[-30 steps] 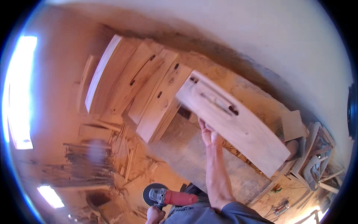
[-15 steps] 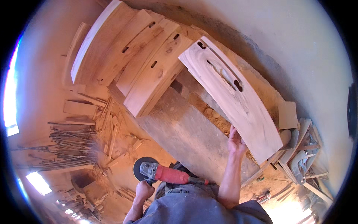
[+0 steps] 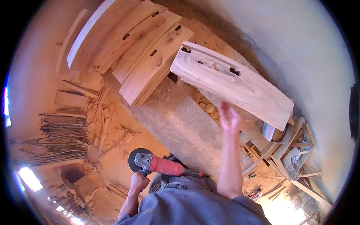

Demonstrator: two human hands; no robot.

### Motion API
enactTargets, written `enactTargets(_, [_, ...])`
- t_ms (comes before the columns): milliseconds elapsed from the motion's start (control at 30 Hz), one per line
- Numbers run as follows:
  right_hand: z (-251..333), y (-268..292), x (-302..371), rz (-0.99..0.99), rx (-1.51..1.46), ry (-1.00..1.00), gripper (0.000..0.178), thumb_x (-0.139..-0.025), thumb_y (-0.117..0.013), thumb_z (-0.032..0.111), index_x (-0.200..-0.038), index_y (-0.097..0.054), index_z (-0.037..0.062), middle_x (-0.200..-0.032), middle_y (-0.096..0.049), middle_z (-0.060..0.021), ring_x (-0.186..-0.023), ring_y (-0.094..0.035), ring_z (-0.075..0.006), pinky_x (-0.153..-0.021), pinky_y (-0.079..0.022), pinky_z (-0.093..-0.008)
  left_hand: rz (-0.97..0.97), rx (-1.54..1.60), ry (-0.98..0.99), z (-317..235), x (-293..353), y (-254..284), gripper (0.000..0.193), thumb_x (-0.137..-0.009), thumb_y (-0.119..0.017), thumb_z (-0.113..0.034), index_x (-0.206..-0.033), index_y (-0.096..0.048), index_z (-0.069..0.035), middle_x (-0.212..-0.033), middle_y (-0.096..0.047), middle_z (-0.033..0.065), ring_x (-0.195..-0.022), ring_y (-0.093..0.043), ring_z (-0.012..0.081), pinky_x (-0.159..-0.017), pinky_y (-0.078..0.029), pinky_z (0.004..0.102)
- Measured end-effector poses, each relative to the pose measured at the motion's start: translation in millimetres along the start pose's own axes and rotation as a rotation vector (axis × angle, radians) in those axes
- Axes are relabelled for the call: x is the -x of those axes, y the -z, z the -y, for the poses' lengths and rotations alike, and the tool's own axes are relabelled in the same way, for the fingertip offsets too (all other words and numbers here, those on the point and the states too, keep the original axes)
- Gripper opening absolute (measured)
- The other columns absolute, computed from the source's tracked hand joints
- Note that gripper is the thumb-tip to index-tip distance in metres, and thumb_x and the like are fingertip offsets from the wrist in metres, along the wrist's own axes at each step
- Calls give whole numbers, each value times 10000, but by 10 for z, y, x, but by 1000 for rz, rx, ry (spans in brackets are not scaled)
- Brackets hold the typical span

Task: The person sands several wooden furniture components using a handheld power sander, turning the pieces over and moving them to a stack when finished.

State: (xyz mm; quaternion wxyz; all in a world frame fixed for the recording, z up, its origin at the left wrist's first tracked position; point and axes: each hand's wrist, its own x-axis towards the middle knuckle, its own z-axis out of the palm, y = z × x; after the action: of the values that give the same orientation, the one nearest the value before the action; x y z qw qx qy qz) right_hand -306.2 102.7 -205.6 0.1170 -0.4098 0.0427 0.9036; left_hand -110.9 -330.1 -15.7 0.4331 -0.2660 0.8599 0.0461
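My left hand (image 3: 139,181) is closed round the side handle of a red and grey angle grinder (image 3: 167,166) with a dark round disc. The tool lies across the front of my body, disc to the left. Slightly smeared by motion, my right hand (image 3: 229,117) is raised with its fingers stretched out, just below the near edge of a pale curved wooden board (image 3: 240,88), holding nothing. That board has dark slots and a rough hollow in its face. It lies slanted over the workbench (image 3: 180,123), its right end near a round piece.
More slotted wooden boards (image 3: 155,63) lie stacked at the far left of the bench. Metal rods (image 3: 63,133) and wood offcuts (image 3: 105,120) litter the floor at left. A wooden frame with scraps (image 3: 296,157) stands at right, near the wall (image 3: 311,63).
The pale board has turned flatter, its near end swinging right and away. My right hand has come off its edge and moved slightly up and left. The left hand still holds the grinder.
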Motion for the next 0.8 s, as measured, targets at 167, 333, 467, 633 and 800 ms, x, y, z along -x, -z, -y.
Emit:
enactTargets(167, [-791, -652, -248, 338, 318, 8, 578, -807, -485, -197, -1367, -479, -57, -1386, -535, -276, -1287, -547, -466, -1095, -515, -589, 9, 59, 89, 50, 37, -66, 213, -722, -617, -110, -865, -703, 23, -882, -707, 300, -914, -698, 460, -829, -550, 527])
enactTargets(333, [-817, -713, -442, 390, 251, -33, 625, -755, -526, -194, -1363, -499, -46, -1370, -550, -267, -1283, -550, -467, -1098, -499, -583, 31, 110, 112, 205, 147, -176, 225, -731, -610, -111, -872, -706, 36, -888, -703, 308, -915, -692, 471, -830, -546, 535])
enactTargets(467, [-547, -479, -646, 331, 881, -90, 594, -842, -608, 3, -1408, -467, -106, -1349, -594, -255, -1236, -603, -386, -1110, -479, -467, 39, 107, 109, 306, 164, -279, 223, -731, -607, -110, -864, -708, 38, -894, -704, 309, -914, -694, 470, -830, -548, 534])
enactTargets(633, [141, -277, -225, 428, 1858, 201, 598, -854, -518, -36, -1451, -490, -53, -1344, -625, -191, -1278, -598, -289, -1076, -463, -362, 62, 137, 95, 415, -81, -249, 233, -726, -619, -130, -864, -717, 30, -900, -708, 305, -905, -700, 462, -831, -555, 528])
enactTargets(800, [245, -283, -134, 436, 1884, 287, 628, -824, -485, -66, -1452, -501, -44, -1404, -583, -191, -1317, -570, -286, -1085, -452, -377, 53, 145, 43, 478, -173, -209, 228, -728, -636, -156, -850, -720, 17, -902, -707, 305, -900, -703, 456, -812, -563, 522])
